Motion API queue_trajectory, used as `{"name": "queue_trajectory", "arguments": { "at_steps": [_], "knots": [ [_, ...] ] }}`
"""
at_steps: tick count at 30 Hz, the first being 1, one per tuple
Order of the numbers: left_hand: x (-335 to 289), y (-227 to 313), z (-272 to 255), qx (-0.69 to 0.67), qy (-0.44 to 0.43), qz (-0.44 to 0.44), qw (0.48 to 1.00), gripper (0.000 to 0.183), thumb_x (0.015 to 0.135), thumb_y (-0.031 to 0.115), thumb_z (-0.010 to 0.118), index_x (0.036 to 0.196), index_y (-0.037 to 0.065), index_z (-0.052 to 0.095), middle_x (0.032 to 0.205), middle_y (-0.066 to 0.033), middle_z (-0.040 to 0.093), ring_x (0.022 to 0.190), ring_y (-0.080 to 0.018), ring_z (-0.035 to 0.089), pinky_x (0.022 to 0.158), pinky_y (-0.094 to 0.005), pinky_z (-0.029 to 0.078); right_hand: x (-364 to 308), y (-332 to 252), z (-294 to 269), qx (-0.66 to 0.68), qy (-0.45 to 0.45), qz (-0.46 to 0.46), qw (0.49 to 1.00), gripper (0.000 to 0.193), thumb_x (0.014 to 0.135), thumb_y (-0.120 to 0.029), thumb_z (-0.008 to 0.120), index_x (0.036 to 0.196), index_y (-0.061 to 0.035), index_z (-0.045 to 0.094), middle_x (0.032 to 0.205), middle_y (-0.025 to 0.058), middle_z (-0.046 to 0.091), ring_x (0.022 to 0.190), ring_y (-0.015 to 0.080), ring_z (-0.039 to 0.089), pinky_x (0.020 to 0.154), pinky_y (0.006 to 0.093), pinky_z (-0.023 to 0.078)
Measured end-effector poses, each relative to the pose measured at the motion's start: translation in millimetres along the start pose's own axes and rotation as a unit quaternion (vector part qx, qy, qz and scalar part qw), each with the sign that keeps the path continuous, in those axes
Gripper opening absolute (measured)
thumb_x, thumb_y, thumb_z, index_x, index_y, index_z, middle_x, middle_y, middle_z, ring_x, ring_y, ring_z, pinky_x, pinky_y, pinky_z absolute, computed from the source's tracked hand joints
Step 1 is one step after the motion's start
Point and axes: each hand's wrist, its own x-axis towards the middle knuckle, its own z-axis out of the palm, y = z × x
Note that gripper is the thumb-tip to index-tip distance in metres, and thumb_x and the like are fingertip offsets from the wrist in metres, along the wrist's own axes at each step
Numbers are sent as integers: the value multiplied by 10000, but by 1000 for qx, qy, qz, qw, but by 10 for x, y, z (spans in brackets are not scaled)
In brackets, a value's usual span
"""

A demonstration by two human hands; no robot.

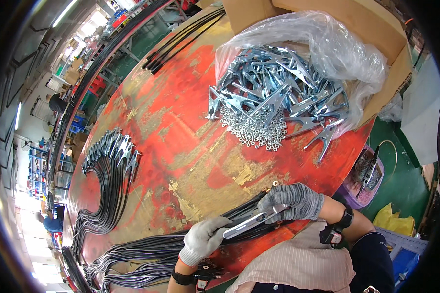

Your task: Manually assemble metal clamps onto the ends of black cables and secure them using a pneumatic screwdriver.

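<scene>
Both of my hands wear grey knit gloves and hold one silver metal clamp point(252, 222) near the table's front edge. My left hand point(204, 238) grips its left end; my right hand point(291, 201) closes over its right end. Under the clamp runs a bundle of black cables point(146, 249), stretching left along the edge. A small nut point(275, 183) lies just above my right hand.
A worn red and yellow table point(190, 141) holds a pile of silver clamps point(278, 95) spilling from a plastic bag in a cardboard box point(376, 34), a heap of small nuts point(254, 128), and finished cables with clamps point(113, 151) at left. A purple tray point(369, 176) sits at right.
</scene>
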Motion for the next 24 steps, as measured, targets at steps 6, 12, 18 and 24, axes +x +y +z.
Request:
{"name": "queue_trajectory", "arguments": {
  "at_steps": [6,12,18,24],
  "knots": [
    [-51,-81,-51,-42,-16,43,998,201,798,25,584,971,11,683,909,-148,694,833,-276,682,748,-331,525,153,-64,1,-1,-17,-63,998,208,824,-119,683,1007,-96,587,1044,52,618,949,239,617,824,318,494],
    [-16,-90,-108,-43,-68,76,994,204,794,46,606,977,5,684,893,-156,693,818,-291,679,736,-348,526,141,7,3,-45,-37,-102,993,296,864,-130,641,1157,-120,595,1054,52,623,1005,233,616,840,331,498],
    [27,-33,-127,31,-67,118,990,202,780,76,656,972,27,694,854,-154,688,775,-323,665,687,-374,522,236,-75,36,-87,-123,-9,989,352,857,-270,687,1168,-126,607,1095,55,637,1016,250,632,854,348,512],
    [37,-4,-77,103,-29,154,982,227,750,113,676,972,69,699,838,-120,684,741,-305,657,642,-382,517,232,-55,73,-98,-121,-18,988,342,860,-238,665,1182,-147,596,1088,60,634,1017,251,630,865,351,505]
  ]
}}
